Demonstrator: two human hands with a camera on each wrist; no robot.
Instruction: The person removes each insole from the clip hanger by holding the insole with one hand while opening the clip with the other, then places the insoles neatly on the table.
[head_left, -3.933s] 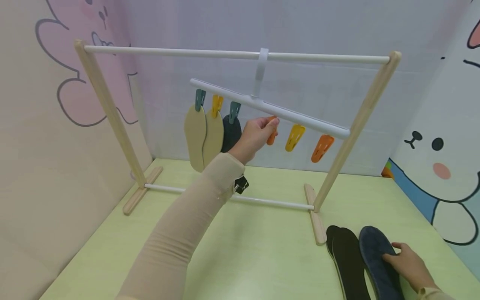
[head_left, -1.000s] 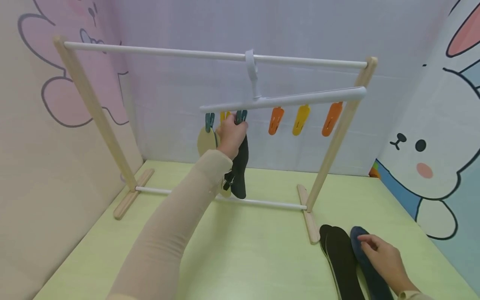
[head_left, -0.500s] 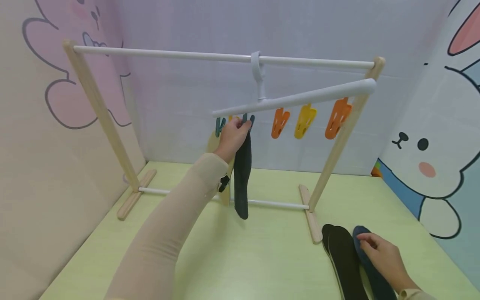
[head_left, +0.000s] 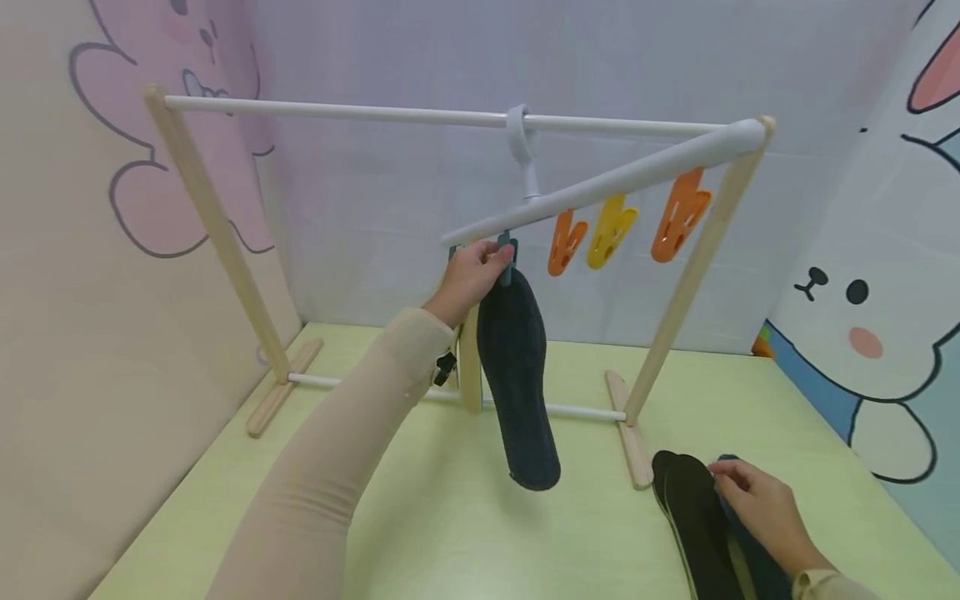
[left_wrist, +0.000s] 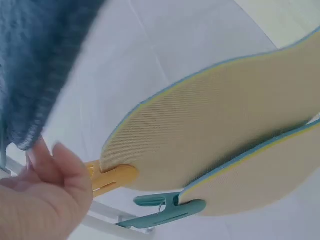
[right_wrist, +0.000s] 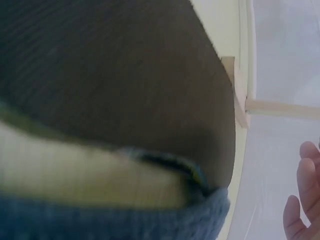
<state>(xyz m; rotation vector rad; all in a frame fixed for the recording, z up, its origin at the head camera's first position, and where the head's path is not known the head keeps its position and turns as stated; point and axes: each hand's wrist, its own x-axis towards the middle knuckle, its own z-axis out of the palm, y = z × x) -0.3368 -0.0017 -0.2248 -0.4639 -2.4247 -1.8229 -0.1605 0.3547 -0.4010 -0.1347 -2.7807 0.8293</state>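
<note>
My left hand [head_left: 471, 279] pinches the teal clothespin [head_left: 507, 260] that grips the top of a dark blue insole [head_left: 517, 383]. That insole hangs from a white hanger [head_left: 600, 185], which is turned at an angle. Behind the hand hang beige insoles [left_wrist: 210, 115], one in a yellow clothespin [left_wrist: 112, 179] and one in another teal clothespin [left_wrist: 165, 210]. My right hand [head_left: 765, 510] hovers at the table's right with loosely bent fingers, holding nothing visible. Under and beside it lie a navy insole [head_left: 761, 546] and dark brown insoles [head_left: 693, 525].
The hanger hooks over the white top rod [head_left: 337, 111] of a wooden-legged rack [head_left: 217, 229]. Two orange clothespins [head_left: 678, 218] and a yellow one hang bare on its right half. The rack stands on a pale green table [head_left: 450, 517] between printed walls.
The left hand has gone from an orange clothespin to the teal one. The hanger has swung round, its right end nearer, and the blue insole now faces me. The right hand has lifted off the navy insole.
</note>
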